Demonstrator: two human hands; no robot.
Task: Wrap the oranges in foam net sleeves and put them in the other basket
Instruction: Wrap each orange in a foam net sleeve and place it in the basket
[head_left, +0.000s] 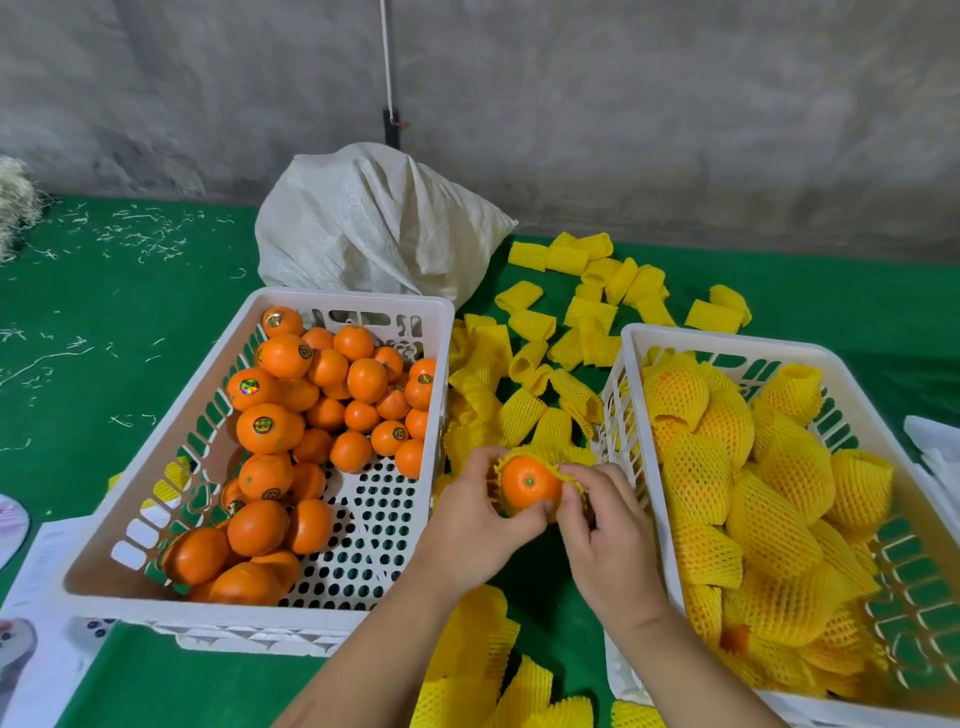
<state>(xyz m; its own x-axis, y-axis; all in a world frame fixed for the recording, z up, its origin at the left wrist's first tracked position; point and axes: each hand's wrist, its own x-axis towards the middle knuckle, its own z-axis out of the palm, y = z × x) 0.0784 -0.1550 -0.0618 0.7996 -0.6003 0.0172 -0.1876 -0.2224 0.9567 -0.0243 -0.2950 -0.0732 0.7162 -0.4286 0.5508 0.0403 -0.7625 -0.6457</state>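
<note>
Both hands grip one orange (529, 485), its stem end facing the camera. Left hand (480, 512) and right hand (597, 525) curl their fingers onto the sleeve (571, 470) round it.

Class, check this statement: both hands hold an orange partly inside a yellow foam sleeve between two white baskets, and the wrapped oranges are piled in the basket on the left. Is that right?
One detail is wrong. The head view shows the wrapped oranges piled in the right basket; the left basket holds bare oranges. The rest stands: both hands, left and right, hold an orange partly inside a yellow foam sleeve.
</note>
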